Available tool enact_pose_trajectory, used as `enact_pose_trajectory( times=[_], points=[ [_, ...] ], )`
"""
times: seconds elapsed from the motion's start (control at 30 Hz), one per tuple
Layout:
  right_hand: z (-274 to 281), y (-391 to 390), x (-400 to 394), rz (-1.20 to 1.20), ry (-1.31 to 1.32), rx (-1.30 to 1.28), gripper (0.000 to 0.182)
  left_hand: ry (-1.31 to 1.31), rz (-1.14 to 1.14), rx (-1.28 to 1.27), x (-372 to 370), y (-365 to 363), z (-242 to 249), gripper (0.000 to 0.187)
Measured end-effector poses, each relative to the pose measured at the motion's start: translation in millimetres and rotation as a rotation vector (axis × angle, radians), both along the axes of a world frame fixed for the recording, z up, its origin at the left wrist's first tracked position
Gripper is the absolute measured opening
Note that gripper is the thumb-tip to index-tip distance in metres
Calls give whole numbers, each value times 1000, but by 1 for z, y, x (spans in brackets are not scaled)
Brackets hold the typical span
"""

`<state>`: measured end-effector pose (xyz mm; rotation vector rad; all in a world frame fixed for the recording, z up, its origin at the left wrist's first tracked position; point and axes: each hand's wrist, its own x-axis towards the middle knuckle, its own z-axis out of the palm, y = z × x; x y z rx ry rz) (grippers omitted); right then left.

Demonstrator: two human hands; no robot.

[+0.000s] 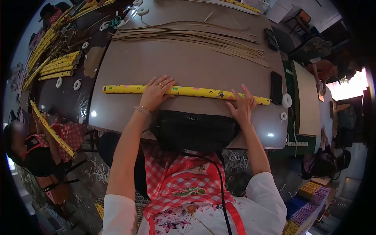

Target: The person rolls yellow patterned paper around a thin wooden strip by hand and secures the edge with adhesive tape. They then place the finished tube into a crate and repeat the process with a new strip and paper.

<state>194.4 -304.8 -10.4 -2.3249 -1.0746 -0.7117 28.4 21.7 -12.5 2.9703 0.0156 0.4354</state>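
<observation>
A long yellow printed tube lies crosswise on the brown table in front of me, tilted slightly down to the right. My left hand rests palm down over its left part, with the fingers stretched across the top. Near the tube's right end, my right hand touches it with its fingers spread apart. Both hands press on the tube from above and neither is wrapped round it. A black pouch sits between my forearms at the table's near edge.
Thin brown strips lie across the table's far part. At the right are a black phone and white tape rolls. Several yellow tubes lie on the left table. A seated person at left holds another tube.
</observation>
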Motion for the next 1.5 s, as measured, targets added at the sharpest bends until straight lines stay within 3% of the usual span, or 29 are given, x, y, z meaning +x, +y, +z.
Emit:
enact_pose_trajectory(
  times=[0.07, 0.17, 0.2, 0.27, 0.37, 0.4, 0.47, 0.6, 0.67, 0.8, 0.87, 0.9, 0.97, 1.07, 1.2, 1.27, 1.3, 1.4, 1.47, 1.5],
  points=[
    [16, 10, 0, 104, 26, -251, 53, -8, -4, 16, 0, 1, -1, 54],
    [15, 25, 5, 191, -98, -406, 52, -16, -8, 12, 0, 1, -1, 54],
    [11, 25, 8, 191, -96, -404, 52, -14, -9, 14, -1, 0, -1, 54],
    [3, 23, 15, 247, -354, -468, 50, -28, -14, 9, -1, 0, 0, 54],
    [0, 24, 14, 453, -341, -371, 46, -24, -11, -5, 0, 1, -1, 54],
    [1, 26, 13, 458, -341, -372, 46, -24, -6, -6, -1, 1, -1, 54],
    [19, 39, 2, 287, -85, -312, 39, -27, -10, -7, -1, 1, -1, 54],
    [22, 44, 10, 366, -119, -364, 36, -40, 4, -1, 0, 1, -3, 54],
    [11, 40, 15, 418, -362, -345, 34, -38, 2, 14, -1, 0, -4, 54],
    [4, 37, 13, 436, -323, -349, 38, -25, 0, -5, 0, 2, -5, 54],
    [5, 41, 8, 435, -70, -246, 35, -82, -14, 11, 0, 1, -5, 51],
    [7, 44, 8, 436, -73, -244, 35, -84, -12, 14, 0, 1, -4, 51],
    [15, 51, 4, 350, -197, -436, 35, -85, -17, -7, -2, 0, -1, 50],
    [11, 43, 15, 444, -435, -469, 35, -97, -17, -1, -2, 0, 0, 49],
    [9, 39, 11, 532, -436, -363, 36, -85, -18, -6, -2, -2, 2, 49],
    [25, 43, 5, 273, -108, -392, 40, -79, -7, -11, -2, -2, 1, 49],
    [21, 41, 8, 271, -107, -392, 40, -78, -9, -11, -2, -3, 0, 49],
    [7, 33, 21, 381, -304, -405, 49, -104, -9, 10, -2, -1, -3, 49],
    [6, 36, 22, 526, -676, -454, 53, -79, -14, 7, -2, 0, -2, 50],
    [4, 38, 22, 534, -676, -450, 53, -77, -6, 9, -2, -1, -3, 50]
  ],
)
